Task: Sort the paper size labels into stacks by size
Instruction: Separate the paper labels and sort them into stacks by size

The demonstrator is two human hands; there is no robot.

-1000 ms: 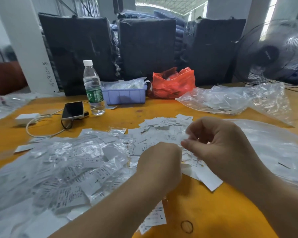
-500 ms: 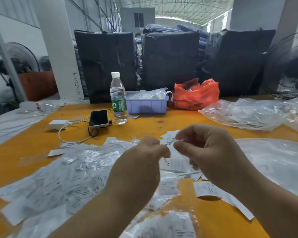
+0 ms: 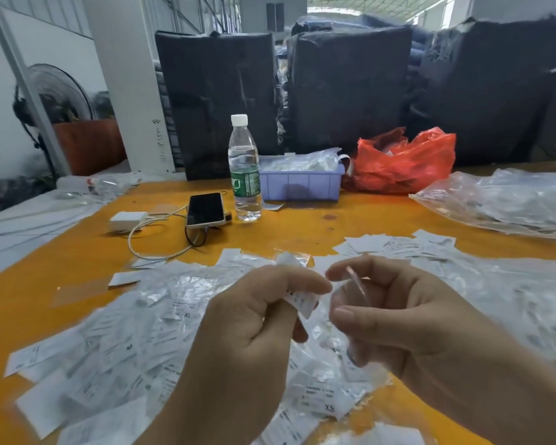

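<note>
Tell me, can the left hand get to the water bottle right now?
Probably not yet: the left hand is pinching a label; otherwise the path to the water bottle looks open.

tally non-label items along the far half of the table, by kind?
Water bottle: 1
Phone: 1
White charger with cable: 1
Lilac bin: 1
Red plastic bag: 1
Clear plastic bag pile: 1
Total: 6

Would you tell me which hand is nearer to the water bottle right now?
Left. The left hand, pinching a paper label, sits almost straight in front of the water bottle; the right hand, pinching a clear sleeve, is farther off to the bottle's right.
</note>
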